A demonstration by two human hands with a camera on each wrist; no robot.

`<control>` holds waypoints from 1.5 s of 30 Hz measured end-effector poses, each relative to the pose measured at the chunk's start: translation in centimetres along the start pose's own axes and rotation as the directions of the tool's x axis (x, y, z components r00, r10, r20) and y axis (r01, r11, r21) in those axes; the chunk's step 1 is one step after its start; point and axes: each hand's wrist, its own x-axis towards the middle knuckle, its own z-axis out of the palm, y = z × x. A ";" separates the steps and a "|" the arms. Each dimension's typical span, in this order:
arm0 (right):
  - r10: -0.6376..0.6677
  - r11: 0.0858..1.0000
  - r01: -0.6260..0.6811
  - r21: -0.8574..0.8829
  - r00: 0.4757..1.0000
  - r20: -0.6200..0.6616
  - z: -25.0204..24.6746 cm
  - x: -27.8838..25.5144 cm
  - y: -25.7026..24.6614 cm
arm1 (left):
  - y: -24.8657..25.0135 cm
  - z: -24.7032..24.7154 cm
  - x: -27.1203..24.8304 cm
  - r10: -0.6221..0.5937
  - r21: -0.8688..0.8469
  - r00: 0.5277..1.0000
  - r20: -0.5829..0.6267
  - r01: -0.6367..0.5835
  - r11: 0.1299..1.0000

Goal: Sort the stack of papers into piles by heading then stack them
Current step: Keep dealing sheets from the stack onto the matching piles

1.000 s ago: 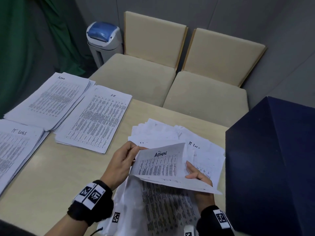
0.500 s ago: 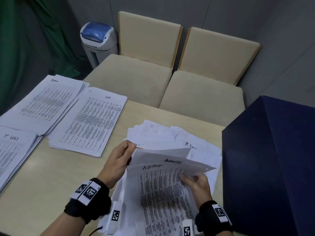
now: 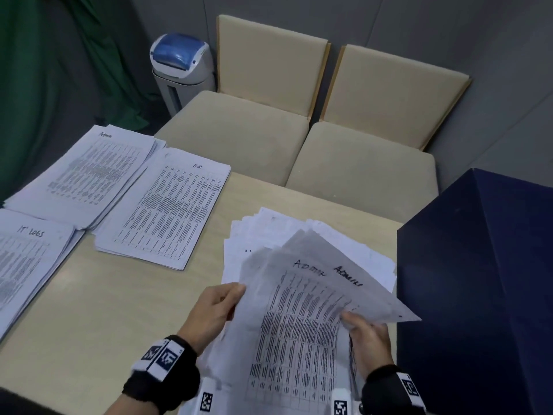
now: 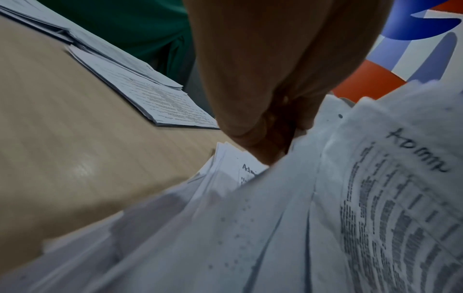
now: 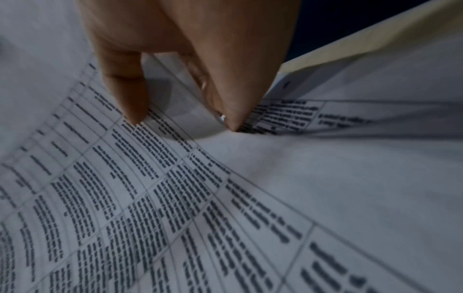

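Observation:
I hold a fanned bunch of printed sheets headed "Admin" [image 3: 302, 319] above the unsorted stack [image 3: 263, 232] on the table. My left hand [image 3: 220, 310] grips the bunch's left edge, thumb on top; in the left wrist view the fingers [image 4: 260, 142] pinch the paper edges [image 4: 325, 198]. My right hand [image 3: 363, 333] pinches sheets at the right edge; its fingertips [image 5: 135, 113] press on the printed table page [image 5: 175, 198]. Three sorted piles lie at the left: Admin [image 3: 86, 172], HR [image 3: 170, 211] and IT Logs [image 3: 27, 265].
A dark blue box [image 3: 484, 295] stands close at the right of the held sheets. Two beige chairs [image 3: 269, 115] sit beyond the table's far edge [image 3: 299, 190], and a paper shredder [image 3: 182, 67] and green curtain [image 3: 45, 70] are at the back left.
The top Admin sheet, held raised and folded back, has been laid down behind another Admin sheet. The right hand slid toward the right edge. The view shifted right slightly.

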 end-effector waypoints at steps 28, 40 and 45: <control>-0.183 0.980 0.184 0.081 0.983 -0.018 -0.5 0.3 -0.8 | -0.8 0.6 3.9 -0.004 -0.077 0.882 -0.471 -0.037 0.996; -0.155 0.960 0.228 -0.164 0.917 0.368 -0.7 -1.2 -1.7 | 2.6 -2.3 10.9 0.203 0.897 0.979 0.027 -0.113 0.426; -0.085 0.965 0.167 -0.200 0.927 0.364 -0.8 -1.6 -1.8 | 2.2 -2.5 11.0 0.485 0.909 0.800 0.353 -0.416 0.025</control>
